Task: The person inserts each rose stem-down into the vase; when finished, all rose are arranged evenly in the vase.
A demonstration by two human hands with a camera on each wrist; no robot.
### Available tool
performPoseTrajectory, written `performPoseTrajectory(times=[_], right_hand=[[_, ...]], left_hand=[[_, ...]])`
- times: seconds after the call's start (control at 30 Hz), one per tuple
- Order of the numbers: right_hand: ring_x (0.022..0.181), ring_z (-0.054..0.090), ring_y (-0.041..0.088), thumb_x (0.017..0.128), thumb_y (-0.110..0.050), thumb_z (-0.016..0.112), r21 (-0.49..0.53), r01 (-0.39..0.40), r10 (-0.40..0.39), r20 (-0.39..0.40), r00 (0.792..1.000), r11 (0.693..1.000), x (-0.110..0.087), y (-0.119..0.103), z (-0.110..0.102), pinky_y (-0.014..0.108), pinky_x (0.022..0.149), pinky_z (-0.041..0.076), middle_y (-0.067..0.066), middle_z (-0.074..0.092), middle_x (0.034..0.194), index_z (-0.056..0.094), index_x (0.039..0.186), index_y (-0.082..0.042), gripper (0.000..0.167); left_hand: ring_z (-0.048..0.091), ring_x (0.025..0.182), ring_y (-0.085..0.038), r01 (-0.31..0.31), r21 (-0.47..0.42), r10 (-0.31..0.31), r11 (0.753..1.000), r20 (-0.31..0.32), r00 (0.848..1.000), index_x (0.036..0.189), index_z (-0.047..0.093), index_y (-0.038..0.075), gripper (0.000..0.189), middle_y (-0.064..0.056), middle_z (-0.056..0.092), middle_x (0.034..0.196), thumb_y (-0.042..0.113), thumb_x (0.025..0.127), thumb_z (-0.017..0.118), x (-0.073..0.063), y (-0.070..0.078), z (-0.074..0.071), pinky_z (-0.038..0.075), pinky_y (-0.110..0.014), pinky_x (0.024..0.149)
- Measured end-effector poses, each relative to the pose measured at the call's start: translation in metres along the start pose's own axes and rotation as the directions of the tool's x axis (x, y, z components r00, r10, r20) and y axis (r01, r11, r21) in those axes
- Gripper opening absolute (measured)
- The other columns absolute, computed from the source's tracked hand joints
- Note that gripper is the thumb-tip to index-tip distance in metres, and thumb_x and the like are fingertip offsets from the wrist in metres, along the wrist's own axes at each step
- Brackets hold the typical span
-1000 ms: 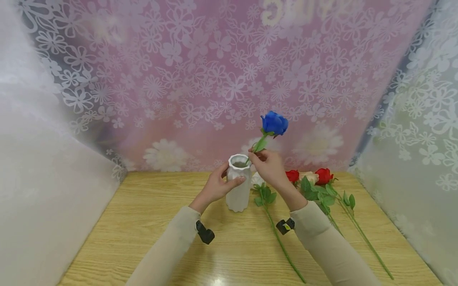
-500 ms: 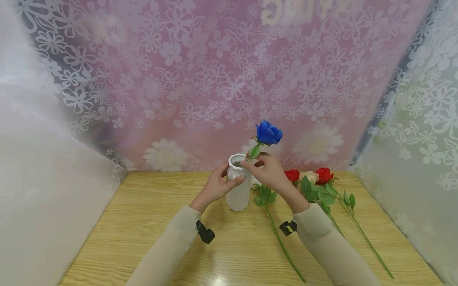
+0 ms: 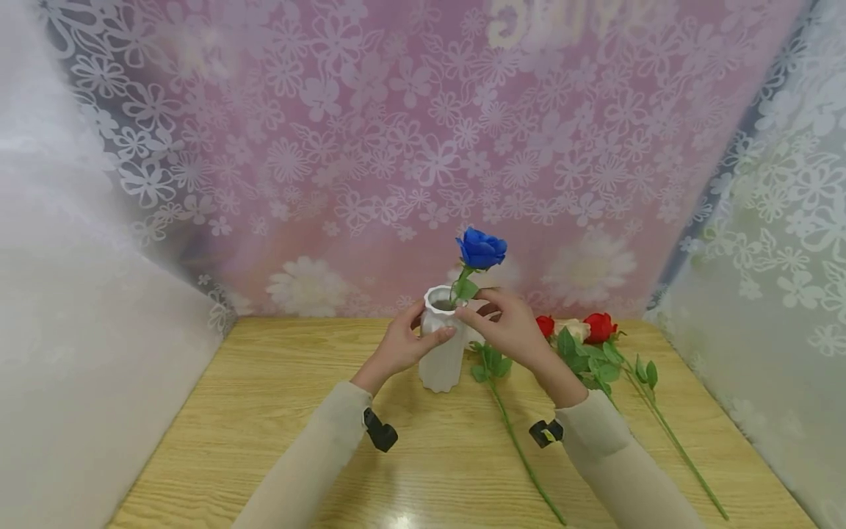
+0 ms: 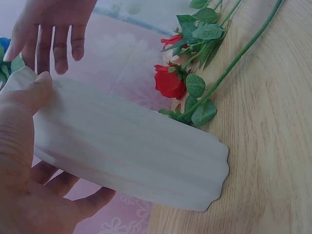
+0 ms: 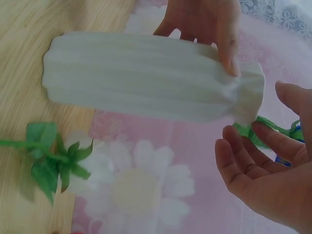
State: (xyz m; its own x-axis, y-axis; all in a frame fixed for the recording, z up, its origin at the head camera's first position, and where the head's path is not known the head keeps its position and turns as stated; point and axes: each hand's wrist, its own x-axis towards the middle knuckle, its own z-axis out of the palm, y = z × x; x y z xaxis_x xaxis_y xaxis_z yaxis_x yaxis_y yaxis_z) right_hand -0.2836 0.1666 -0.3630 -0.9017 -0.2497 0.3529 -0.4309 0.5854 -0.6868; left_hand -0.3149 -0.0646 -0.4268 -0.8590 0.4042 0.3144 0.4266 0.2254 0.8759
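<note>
Free tabletop [image 3: 284,382] left of vase [image 3: 441,360], roses [image 3: 599,328] right.

On my feed, a pink flower-patterned backdrop [image 3: 396,147] stands behind a wood-grain table [image 3: 291,360], whitish sheets [image 3: 73,308] either side, glare [image 3: 400,522] low down, blurred pale shapes [image 3: 555,23], possibly lettering, above.

smooth white vase [image 3: 441,360], perhaps ceramic, wood-grain tabletop [image 3: 436,455] with a soft gloss, matt blue rose [image 3: 482,250], matt cloth sleeves [image 3: 304,455]

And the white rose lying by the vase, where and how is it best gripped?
Probably take the white rose by its bare stem, just below the leaves, pinching from above with the right hand: the thin stem lies along the table, running away from the vase, while the leaves spread close beside it.
</note>
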Motion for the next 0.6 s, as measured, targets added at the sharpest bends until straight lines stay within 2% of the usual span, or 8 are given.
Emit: performPoseTrajectory(times=[0.17, 0.23, 0.37, 0.47, 0.6], right_hand=[[0.110, 0.072, 0.034, 0.103, -0.039, 0.069, 0.002, -0.026, 0.026, -0.015, 1.000, 1.000, -0.013, 0.019, -0.017, 0.050, 0.090, 0.062, 0.014, 0.067, 0.140, 0.066, 0.141, -0.013, 0.047], [0.110, 0.072, 0.035, 0.104, -0.037, 0.069, 0.011, -0.042, 0.042, -0.022, 0.999, 0.999, -0.019, 0.028, -0.027, 0.046, 0.087, 0.063, 0.015, 0.068, 0.138, 0.066, 0.142, -0.013, 0.046], [0.111, 0.071, 0.032, 0.105, -0.035, 0.067, 0.011, -0.084, 0.084, -0.039, 0.996, 0.996, -0.030, 0.048, -0.049, 0.030, 0.080, 0.061, 0.015, 0.069, 0.137, 0.064, 0.145, -0.013, 0.045], [0.110, 0.070, 0.017, 0.106, -0.033, 0.066, 0.007, -0.105, 0.105, -0.051, 0.993, 0.994, -0.040, 0.064, -0.065, 0.021, 0.080, 0.058, 0.017, 0.068, 0.139, 0.061, 0.148, -0.012, 0.047], [0.101, 0.063, -0.008, 0.107, -0.030, 0.063, 0.023, -0.134, 0.135, -0.051, 0.989, 0.991, -0.054, 0.085, -0.084, 0.018, 0.081, 0.057, 0.022, 0.063, 0.143, 0.056, 0.152, -0.008, 0.050]], left_hand=[[0.051, 0.147, -0.026, 0.002, -0.010, -0.002, 1.000, -0.011, 1.000, 0.160, 0.043, 0.031, 0.069, 0.000, 0.055, 0.155, 0.032, 0.100, 0.075, 0.001, -0.003, 0.001, 0.049, -0.053, 0.115], [0.049, 0.148, -0.026, 0.002, -0.010, -0.002, 1.000, -0.015, 1.000, 0.161, 0.042, 0.030, 0.070, -0.001, 0.054, 0.156, 0.033, 0.099, 0.075, 0.001, -0.004, 0.002, 0.047, -0.055, 0.117], [0.048, 0.149, -0.028, 0.004, -0.015, -0.004, 1.000, -0.018, 1.000, 0.162, 0.041, 0.028, 0.072, -0.005, 0.053, 0.157, 0.034, 0.099, 0.075, 0.001, -0.005, 0.003, 0.046, -0.056, 0.117], [0.050, 0.148, -0.029, 0.005, -0.010, -0.005, 1.000, -0.022, 1.000, 0.162, 0.041, 0.027, 0.072, -0.007, 0.054, 0.157, 0.034, 0.099, 0.075, 0.001, -0.004, 0.003, 0.047, -0.056, 0.116], [0.051, 0.146, -0.028, 0.000, -0.005, 0.000, 1.000, -0.023, 1.000, 0.161, 0.042, 0.026, 0.069, -0.006, 0.055, 0.155, 0.032, 0.100, 0.075, 0.002, -0.003, 0.003, 0.047, -0.055, 0.116]])
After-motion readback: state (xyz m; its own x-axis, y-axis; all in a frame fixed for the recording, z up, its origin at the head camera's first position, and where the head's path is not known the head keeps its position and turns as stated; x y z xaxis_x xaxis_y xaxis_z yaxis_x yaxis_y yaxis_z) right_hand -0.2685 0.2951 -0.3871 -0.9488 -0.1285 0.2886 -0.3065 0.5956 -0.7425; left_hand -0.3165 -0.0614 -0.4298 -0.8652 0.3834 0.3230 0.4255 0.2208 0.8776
